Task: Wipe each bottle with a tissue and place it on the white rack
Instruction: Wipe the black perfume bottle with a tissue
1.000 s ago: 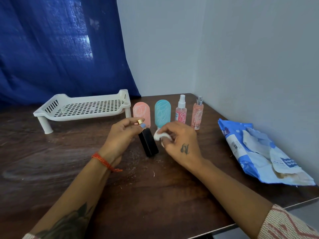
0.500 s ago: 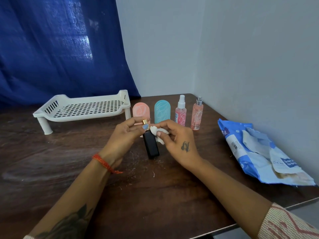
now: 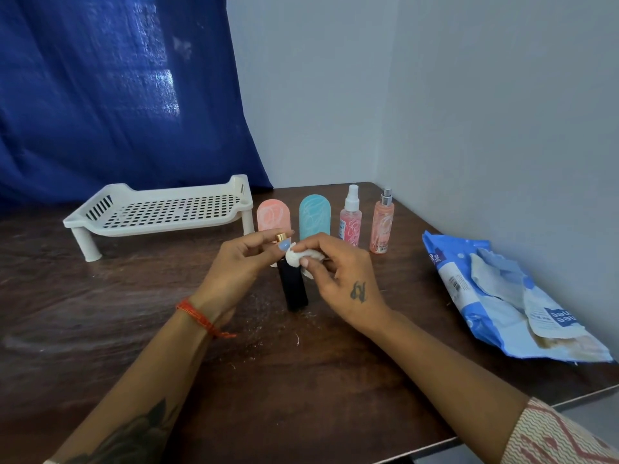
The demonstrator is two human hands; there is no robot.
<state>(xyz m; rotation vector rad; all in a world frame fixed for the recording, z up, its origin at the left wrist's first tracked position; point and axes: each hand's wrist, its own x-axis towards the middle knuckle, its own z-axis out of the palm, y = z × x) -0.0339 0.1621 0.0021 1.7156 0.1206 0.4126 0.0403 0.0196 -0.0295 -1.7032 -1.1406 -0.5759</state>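
A black bottle (image 3: pixel 294 289) with a gold cap stands upright on the dark wooden table (image 3: pixel 100 313). My left hand (image 3: pixel 241 262) pinches it at the cap. My right hand (image 3: pixel 335 272) holds a crumpled white tissue (image 3: pixel 301 257) against the bottle's top, just below the cap. Behind stand a pink rounded bottle (image 3: pixel 273 217), a teal rounded bottle (image 3: pixel 315 214), a pink spray bottle (image 3: pixel 350 217) and a peach spray bottle (image 3: pixel 382 222). The white slotted rack (image 3: pixel 160 212) sits at the back left with nothing on it.
A blue and white tissue pack (image 3: pixel 495 296) lies open at the right, near the wall. Small white crumbs dot the table in front of the black bottle. The table's near right edge runs close to my right sleeve (image 3: pixel 566 433). A blue curtain hangs behind the rack.
The black bottle has gone from tilted to upright. My right hand has moved the tissue from the bottle's side up to its top by the cap.
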